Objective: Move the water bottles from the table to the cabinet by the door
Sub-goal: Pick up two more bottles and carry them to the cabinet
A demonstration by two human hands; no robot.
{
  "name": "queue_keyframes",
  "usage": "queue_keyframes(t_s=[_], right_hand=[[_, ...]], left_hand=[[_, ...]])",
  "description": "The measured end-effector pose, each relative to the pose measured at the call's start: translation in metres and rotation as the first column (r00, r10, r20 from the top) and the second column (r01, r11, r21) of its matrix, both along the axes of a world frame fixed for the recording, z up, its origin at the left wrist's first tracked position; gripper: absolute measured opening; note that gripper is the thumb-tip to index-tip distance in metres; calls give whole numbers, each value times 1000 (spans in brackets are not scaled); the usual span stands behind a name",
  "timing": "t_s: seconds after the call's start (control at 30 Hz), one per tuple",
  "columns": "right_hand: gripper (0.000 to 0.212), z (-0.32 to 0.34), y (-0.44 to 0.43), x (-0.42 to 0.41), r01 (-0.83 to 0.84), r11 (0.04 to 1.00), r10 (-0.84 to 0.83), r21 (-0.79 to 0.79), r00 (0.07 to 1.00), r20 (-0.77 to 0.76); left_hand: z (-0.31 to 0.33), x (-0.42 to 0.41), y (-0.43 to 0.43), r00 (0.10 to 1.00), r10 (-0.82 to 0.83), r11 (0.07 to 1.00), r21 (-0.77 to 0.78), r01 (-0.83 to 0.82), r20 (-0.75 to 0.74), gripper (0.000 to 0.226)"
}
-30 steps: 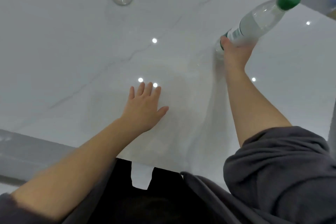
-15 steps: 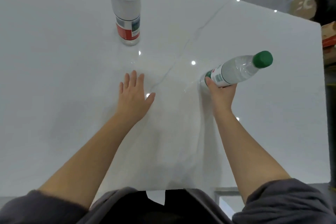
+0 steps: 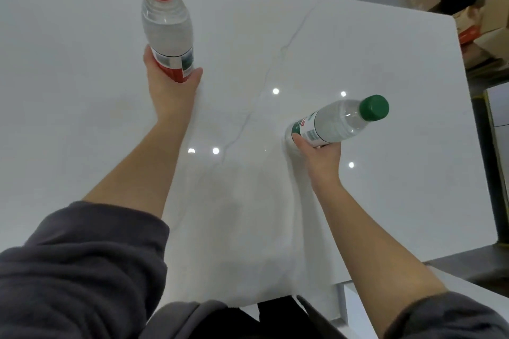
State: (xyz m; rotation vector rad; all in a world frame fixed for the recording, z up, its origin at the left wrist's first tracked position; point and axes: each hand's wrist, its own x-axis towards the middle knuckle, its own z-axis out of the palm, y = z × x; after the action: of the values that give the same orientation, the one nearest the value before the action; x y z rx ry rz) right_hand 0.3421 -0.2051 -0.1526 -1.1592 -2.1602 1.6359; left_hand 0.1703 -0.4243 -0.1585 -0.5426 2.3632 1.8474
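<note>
The left hand [image 3: 172,82] is gripping the red bottle [image 3: 166,27] round its labelled lower part, fingers and thumb curling about it. The bottle is standing near upright over the far left of the table [image 3: 82,118]; the hand is hiding whether its base is clear of the top. Further right, the right hand [image 3: 321,154] is clasping the green bottle [image 3: 336,122] by its bottom end, tilting its cap rightward, apparently above the table. Boxes [image 3: 482,22] are sitting beyond the far right corner. The pickup looks to be in hand; next, I judge, both need carrying to the cabinet, which is not showing here.
</note>
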Motion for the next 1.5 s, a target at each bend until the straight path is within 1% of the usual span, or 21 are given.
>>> queue_keyframes(t_s=[0.1, 0.17, 0.23, 0.27, 0.33, 0.37, 0.43, 0.5, 0.57, 0.7, 0.83, 0.93, 1.03, 1.17, 1.3, 1.43, 1.5], right_hand=[[42, -1, -1, 8, -8, 1000, 8, 15, 1000, 30], [47, -1, -4, 15, -3, 1000, 3, 10, 999, 48], [51, 1, -6, 24, 1, 1000, -1, 4, 999, 54], [47, 3, -7, 30, 0, 1000, 0, 1, 999, 53], [27, 9, -8, 45, -1, 1000, 1, -12, 999, 38], [22, 12, -8, 55, -2, 1000, 2, -22, 1000, 30], [21, 17, -6, 81, -5, 999, 6, -36, 1000, 31], [27, 20, -1, 113, 8, 999, -5, -52, 999, 43], [28, 22, 6, 148, 44, 998, -40, -52, 997, 66], [26, 25, 27, 222, 183, 982, -176, -44, 974, 141], [30, 23, 55, 301, 327, 944, -316, -54, 938, 142], [26, 25, 77, 356, 434, 900, -429, -32, 898, 98], [29, 36, 103, 410, 520, 854, -518, -33, 854, 52], [40, 64, 151, 475, 646, 763, -646, 17, 763, -37], [54, 115, 193, 521, 806, 590, -789, 45, 588, -178], [56, 180, 231, 550, 888, 452, -822, 80, 450, -349], [55, 218, 248, 561, 909, 407, -818, 88, 405, -409]], left_hand=[[3, 4, 3, 1000, 8, 999, -36, -8, -6, 62], [6, 16, 8, 1000, -19, 999, -49, 19, 7, 57], [11, 36, 16, 998, -65, 997, -47, 66, 23, 55], [12, 48, 21, 995, -92, 995, -41, 93, 30, 54], [14, 78, 35, 986, -160, 986, -34, 162, 41, 53], [14, 94, 43, 979, -197, 979, -36, 199, 48, 53], [13, 127, 58, 958, -280, 958, -39, 283, 60, 55], [11, 162, 74, 916, -397, 916, -42, 400, 60, 57], [10, 197, 91, 848, -526, 848, -27, 529, 64, 59], [8, 267, 126, 681, -730, 681, -16, 732, 53, 58], [13, 330, 165, 548, -833, 550, 10, 835, 72, 54], [19, 376, 199, 415, -905, 418, 23, 908, 92, 48], [26, 424, 240, 290, -953, 294, 48, 954, 83, 45], [53, 484, 311, 152, -988, 152, 85, 985, 5, 43], [99, 524, 385, 16, -995, 9, 65, 998, -101, 45], [170, 552, 455, -93, -965, -102, 23, 995, -246, 45], [212, 563, 484, -139, -934, -153, 17, 988, -328, 48]])
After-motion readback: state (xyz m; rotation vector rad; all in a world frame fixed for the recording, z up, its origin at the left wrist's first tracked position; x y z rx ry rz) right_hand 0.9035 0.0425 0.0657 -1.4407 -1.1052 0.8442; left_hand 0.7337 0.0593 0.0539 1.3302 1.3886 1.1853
